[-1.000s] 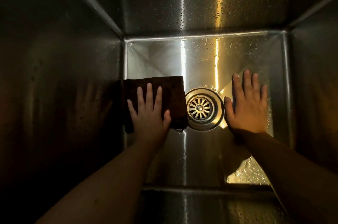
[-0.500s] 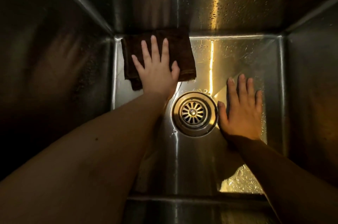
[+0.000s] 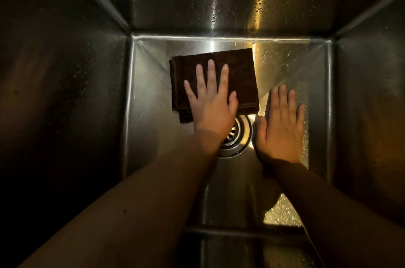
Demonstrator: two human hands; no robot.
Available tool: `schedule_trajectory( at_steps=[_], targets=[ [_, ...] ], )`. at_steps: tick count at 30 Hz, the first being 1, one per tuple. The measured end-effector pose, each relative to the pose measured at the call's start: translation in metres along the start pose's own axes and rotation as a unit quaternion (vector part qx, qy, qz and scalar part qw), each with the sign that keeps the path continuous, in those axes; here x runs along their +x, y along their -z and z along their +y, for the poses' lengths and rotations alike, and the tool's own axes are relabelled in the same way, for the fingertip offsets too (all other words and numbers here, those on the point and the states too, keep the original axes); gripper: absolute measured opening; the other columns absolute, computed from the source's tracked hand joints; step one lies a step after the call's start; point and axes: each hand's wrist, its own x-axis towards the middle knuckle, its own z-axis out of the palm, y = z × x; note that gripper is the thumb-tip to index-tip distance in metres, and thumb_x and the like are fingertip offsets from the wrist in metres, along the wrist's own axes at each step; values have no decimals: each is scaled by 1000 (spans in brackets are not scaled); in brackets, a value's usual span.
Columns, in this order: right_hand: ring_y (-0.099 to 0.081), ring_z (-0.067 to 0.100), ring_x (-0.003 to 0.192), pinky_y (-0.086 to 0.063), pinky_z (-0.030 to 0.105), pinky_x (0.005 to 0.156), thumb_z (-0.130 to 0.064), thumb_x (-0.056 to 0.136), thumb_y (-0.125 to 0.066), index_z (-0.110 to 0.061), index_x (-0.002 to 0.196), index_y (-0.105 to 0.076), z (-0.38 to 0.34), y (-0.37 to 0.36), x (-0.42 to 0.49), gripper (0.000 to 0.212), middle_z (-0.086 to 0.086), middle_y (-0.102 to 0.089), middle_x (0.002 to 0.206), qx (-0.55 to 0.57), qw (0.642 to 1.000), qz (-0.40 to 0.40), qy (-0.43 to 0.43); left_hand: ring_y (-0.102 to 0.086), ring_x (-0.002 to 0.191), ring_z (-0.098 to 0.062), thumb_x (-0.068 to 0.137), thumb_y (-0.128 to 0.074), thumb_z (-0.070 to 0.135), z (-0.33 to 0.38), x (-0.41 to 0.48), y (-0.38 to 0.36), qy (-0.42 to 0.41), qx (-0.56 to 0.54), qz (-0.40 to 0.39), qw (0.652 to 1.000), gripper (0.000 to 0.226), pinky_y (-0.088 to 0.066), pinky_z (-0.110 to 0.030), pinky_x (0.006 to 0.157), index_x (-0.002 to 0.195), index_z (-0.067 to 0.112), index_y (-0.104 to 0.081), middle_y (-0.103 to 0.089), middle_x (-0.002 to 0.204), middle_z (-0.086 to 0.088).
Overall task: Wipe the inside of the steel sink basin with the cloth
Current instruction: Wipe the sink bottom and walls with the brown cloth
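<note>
I look straight down into a deep steel sink basin (image 3: pixel 153 127). A folded dark brown cloth (image 3: pixel 241 75) lies flat on the basin floor, just behind the round drain strainer (image 3: pixel 241 136). My left hand (image 3: pixel 211 103) presses flat on the cloth with its fingers straight and spread; the wrist covers the left part of the drain. My right hand (image 3: pixel 282 127) rests flat on the bare floor to the right of the drain, fingers straight, holding nothing.
Tall steel walls close in on all sides: the back wall (image 3: pixel 219 0), the left wall (image 3: pixel 65 92) and the right wall (image 3: pixel 368 103). Water drops speckle the back wall and the floor at the right. A bright wet patch (image 3: pixel 282 213) shows near the front.
My left hand slid the cloth from the left wall up to the back left corner, then right and back toward the drain. My right hand stayed planted beside the drain.
</note>
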Motion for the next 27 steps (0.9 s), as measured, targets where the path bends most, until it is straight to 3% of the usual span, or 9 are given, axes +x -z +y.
schedule_trajectory(
  at_steps=[5, 9, 13, 15, 17, 19, 23, 27],
  targets=[
    [3, 21, 148, 0, 44, 120, -40, 96, -20, -13, 154, -7, 2, 0, 0, 65, 7, -5, 161, 11, 1000, -6, -4, -6, 146, -16, 98, -18, 40, -27, 2, 25, 12, -153, 30, 988, 55, -6, -41, 117, 151, 22, -16, -13, 159, 0],
    [2, 21, 148, 1, 43, 120, -43, 96, -21, -11, 154, -8, -3, 5, -1, 67, 7, -5, 161, 19, 1000, -5, -7, -4, 146, -22, 100, -22, 31, -88, -10, 32, 124, -91, 71, 985, 54, -5, -41, 118, 151, 14, -18, -12, 159, -7],
    [-2, 22, 148, -2, 44, 119, -49, 94, -22, -11, 153, -13, -29, 18, 12, 70, 11, -9, 160, 120, 989, 46, -66, 0, 147, -23, 101, -24, 27, -104, -14, 21, 81, -57, 38, 994, 53, -2, -42, 118, 151, 14, -16, -9, 159, -8],
    [-5, 24, 147, -3, 43, 119, -46, 95, -31, -14, 152, -19, -55, 22, 29, 66, 12, -12, 159, 143, 988, 56, 6, -1, 147, -23, 100, -21, 28, -107, -13, 15, 69, -54, 36, 996, 54, -3, -42, 118, 151, 13, -15, -10, 159, -8],
    [-4, 26, 147, 0, 41, 118, -45, 96, -33, -16, 151, -21, -86, 18, 47, 63, 12, -12, 160, 107, 987, 42, 109, -3, 147, -21, 99, -18, 30, -109, -15, 13, 78, -66, 51, 993, 55, -3, -40, 118, 151, 12, -15, -11, 159, -8],
    [-2, 26, 148, 3, 42, 117, -47, 97, -26, -17, 152, -18, -112, 9, 63, 63, 11, -11, 160, 66, 988, 27, 140, -2, 147, -19, 98, -16, 31, -109, -16, 13, 79, -71, 58, 993, 57, -1, -38, 118, 151, 12, -13, -9, 159, -7],
    [7, 28, 148, 4, 51, 117, -53, 97, -21, -24, 153, -7, -130, -12, 76, 65, 9, 0, 161, -43, 992, -35, 115, 1, 147, -18, 97, -13, 32, -109, -14, 15, 78, -59, 39, 994, 58, 2, -37, 119, 151, 12, -12, -7, 160, -6],
    [5, 29, 148, 0, 57, 116, -56, 95, -23, -29, 153, -8, -110, -11, 62, 66, 9, -2, 161, -31, 997, -17, 65, 0, 147, -21, 96, -18, 31, -107, -13, 19, 74, -38, 27, 996, 59, 1, -38, 118, 151, 12, -15, -7, 160, -7]
  ],
)
